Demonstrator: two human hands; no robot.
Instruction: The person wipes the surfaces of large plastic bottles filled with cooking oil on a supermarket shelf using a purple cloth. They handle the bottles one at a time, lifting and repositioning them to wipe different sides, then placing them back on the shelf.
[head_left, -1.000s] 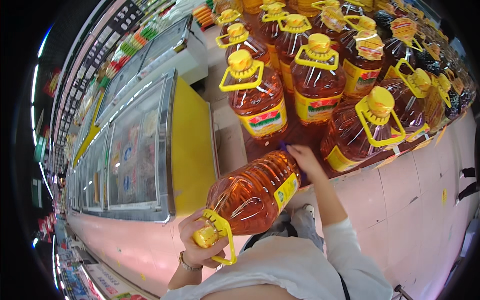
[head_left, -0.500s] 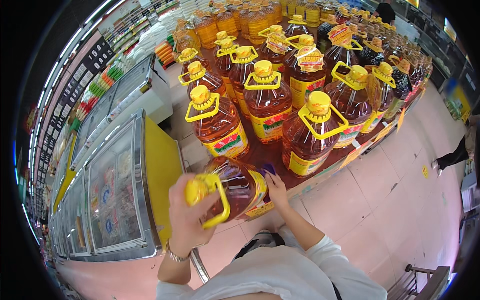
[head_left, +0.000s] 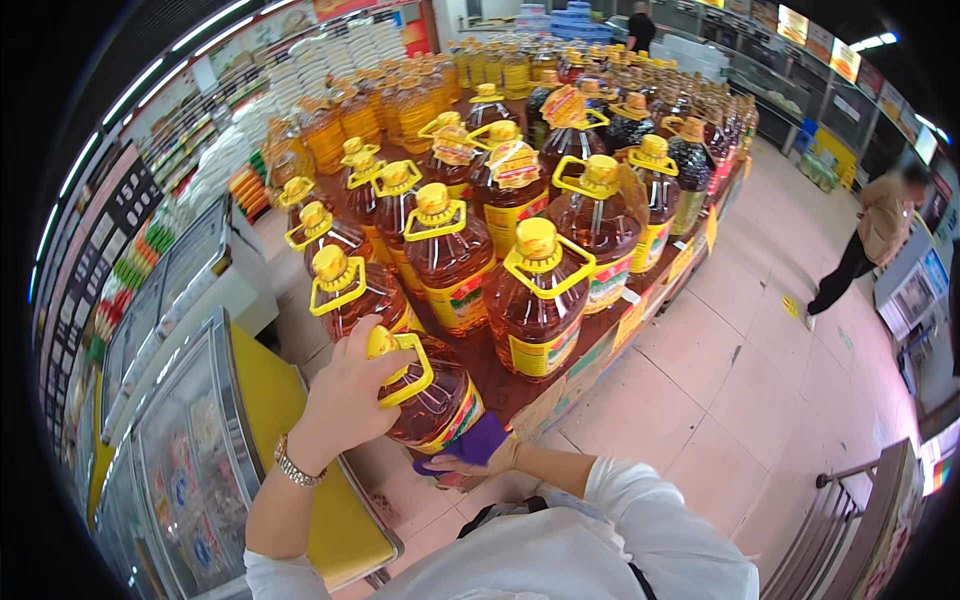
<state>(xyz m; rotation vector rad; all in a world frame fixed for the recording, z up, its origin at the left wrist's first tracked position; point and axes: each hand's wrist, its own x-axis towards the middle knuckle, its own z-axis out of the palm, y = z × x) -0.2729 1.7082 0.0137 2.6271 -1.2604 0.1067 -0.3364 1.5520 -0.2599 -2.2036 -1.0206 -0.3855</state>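
Observation:
A large oil bottle (head_left: 432, 408) with a yellow cap and handle stands at the front corner of the display, leaning slightly. The fingers of my left hand (head_left: 345, 385) are wrapped round its neck by the handle. A purple cloth (head_left: 478, 442) lies against the lower side of that bottle. My right hand (head_left: 482, 464) grips the cloth from below, its fingers partly hidden by it. Directly behind are more oil bottles of the same kind, one amber bottle (head_left: 538, 310) to the right and another bottle (head_left: 360, 292) just beyond my left hand.
Rows of oil bottles fill the low display platform (head_left: 570, 395), which has a cardboard edge. Chest freezers (head_left: 190, 420) with glass lids run along the left. A person (head_left: 870, 235) walks on the tiled floor at right. A metal rack (head_left: 850, 530) stands at the lower right.
The bottle in my left hand has gone from strongly tilted to nearly upright. My right hand and the cloth have moved to its lower near side. The view has shifted.

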